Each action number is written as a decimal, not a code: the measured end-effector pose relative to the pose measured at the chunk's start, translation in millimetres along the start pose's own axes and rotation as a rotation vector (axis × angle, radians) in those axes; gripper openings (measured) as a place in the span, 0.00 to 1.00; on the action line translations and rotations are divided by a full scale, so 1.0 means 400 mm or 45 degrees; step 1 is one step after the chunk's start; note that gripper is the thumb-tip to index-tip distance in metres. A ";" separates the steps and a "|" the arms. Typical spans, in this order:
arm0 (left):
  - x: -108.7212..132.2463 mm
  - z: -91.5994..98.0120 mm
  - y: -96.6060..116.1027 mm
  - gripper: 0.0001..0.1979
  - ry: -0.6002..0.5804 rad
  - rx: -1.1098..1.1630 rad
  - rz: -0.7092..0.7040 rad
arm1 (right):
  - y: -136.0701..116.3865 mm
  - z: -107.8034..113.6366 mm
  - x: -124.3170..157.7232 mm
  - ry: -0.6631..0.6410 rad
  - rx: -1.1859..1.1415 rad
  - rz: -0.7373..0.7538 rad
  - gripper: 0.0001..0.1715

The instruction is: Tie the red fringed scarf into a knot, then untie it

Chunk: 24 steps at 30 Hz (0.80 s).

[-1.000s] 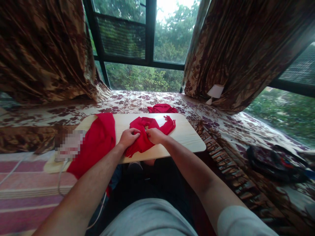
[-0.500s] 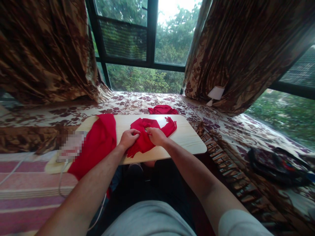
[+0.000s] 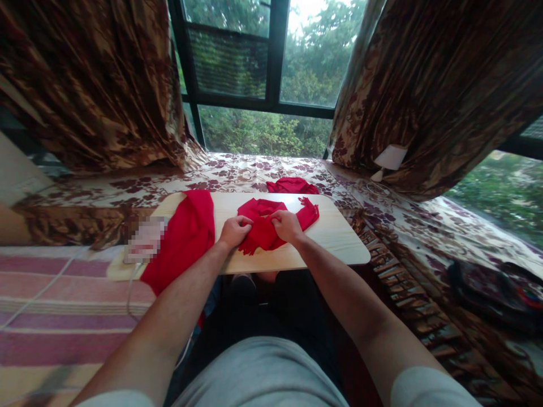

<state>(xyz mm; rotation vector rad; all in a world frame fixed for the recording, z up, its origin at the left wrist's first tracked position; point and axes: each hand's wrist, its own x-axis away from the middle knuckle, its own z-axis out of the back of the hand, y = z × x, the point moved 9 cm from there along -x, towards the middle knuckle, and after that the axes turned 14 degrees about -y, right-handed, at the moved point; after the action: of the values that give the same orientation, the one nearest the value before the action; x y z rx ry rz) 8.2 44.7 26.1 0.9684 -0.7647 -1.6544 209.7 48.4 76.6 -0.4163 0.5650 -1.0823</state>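
A red fringed scarf (image 3: pixel 266 233) lies looped midway between the near and far edges of a pale table (image 3: pixel 341 240). The left hand (image 3: pixel 235 230) and right hand (image 3: pixel 287 225) pinch it, apparently arranging folds; next calls for gentle, even tension.

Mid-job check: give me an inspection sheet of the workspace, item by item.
Surface: pale wooden board, partly covered.
Job's things: fringed red scarf, looped on the board, fringe at both ends.
Clutter: larger red cloth draped past the board's near edge; pixelated item beside it, unidentifiable.
Hands: right hand pinches the scarf; left hand at its left edge, grip unclear.
Cables: pale cable below the pixelated item; another cable across the striped cover.
Surroundings: red bundle beyond the board, white lamp, dark bag.
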 end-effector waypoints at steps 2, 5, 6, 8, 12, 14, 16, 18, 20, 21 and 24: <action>-0.001 0.001 -0.005 0.12 0.009 0.002 0.002 | 0.015 0.017 0.001 0.072 -0.080 -0.060 0.12; -0.003 0.002 -0.008 0.12 0.020 0.008 -0.004 | 0.054 0.045 0.003 0.220 -0.235 -0.218 0.11; -0.003 0.002 -0.009 0.12 0.021 0.006 -0.004 | 0.070 0.050 0.004 0.267 -0.298 -0.278 0.12; -0.003 0.001 -0.010 0.12 0.017 0.003 -0.001 | 0.097 0.051 0.004 0.316 -0.419 -0.360 0.13; -0.003 0.002 -0.010 0.11 0.023 -0.012 -0.010 | 0.092 0.025 -0.012 0.102 -0.357 -0.290 0.14; -0.003 0.004 -0.008 0.10 0.029 -0.028 -0.016 | 0.056 0.019 -0.011 -0.035 -0.167 -0.153 0.19; -0.003 0.006 -0.008 0.09 0.030 -0.027 -0.018 | 0.008 0.017 -0.002 -0.129 -0.008 0.033 0.33; -0.003 0.007 -0.007 0.09 0.029 -0.016 -0.017 | -0.036 0.010 0.011 -0.232 0.069 0.197 0.45; -0.003 0.008 -0.005 0.10 0.028 -0.012 -0.015 | -0.063 -0.005 0.020 -0.362 0.098 0.290 0.51; -0.002 0.008 -0.004 0.10 0.029 -0.010 -0.016 | -0.071 -0.015 0.022 -0.423 0.112 0.307 0.52; -0.001 0.011 0.004 0.10 0.034 -0.001 -0.034 | -0.075 -0.037 0.025 -0.534 0.180 0.290 0.49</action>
<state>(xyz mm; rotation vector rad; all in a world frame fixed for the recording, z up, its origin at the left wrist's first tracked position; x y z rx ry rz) 5.2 44.5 29.7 1.0027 -0.7361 -1.6615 182.9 26.2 79.8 -0.4284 0.1570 -0.7800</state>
